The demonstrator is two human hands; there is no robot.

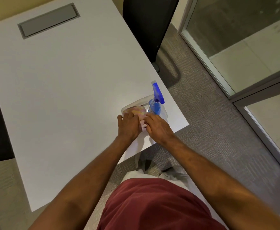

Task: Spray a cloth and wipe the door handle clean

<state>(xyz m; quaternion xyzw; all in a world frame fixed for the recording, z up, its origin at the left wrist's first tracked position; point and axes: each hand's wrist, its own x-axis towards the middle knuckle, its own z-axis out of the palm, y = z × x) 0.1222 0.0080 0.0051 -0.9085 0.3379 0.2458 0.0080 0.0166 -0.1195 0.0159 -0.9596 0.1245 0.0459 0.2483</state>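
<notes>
Both hands at clear tray (136,102), near-right table (52,80) corner | left hand (128,126), right hand (156,127) curled onto cloth (138,112), probably lifting it | spray bottle (155,103) upright alongside, within reach

No legible txt (bottle incl.)

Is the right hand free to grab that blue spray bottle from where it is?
Probably yes: the right hand rests beside the spray bottle in the clear tray, with nothing between them.
</notes>
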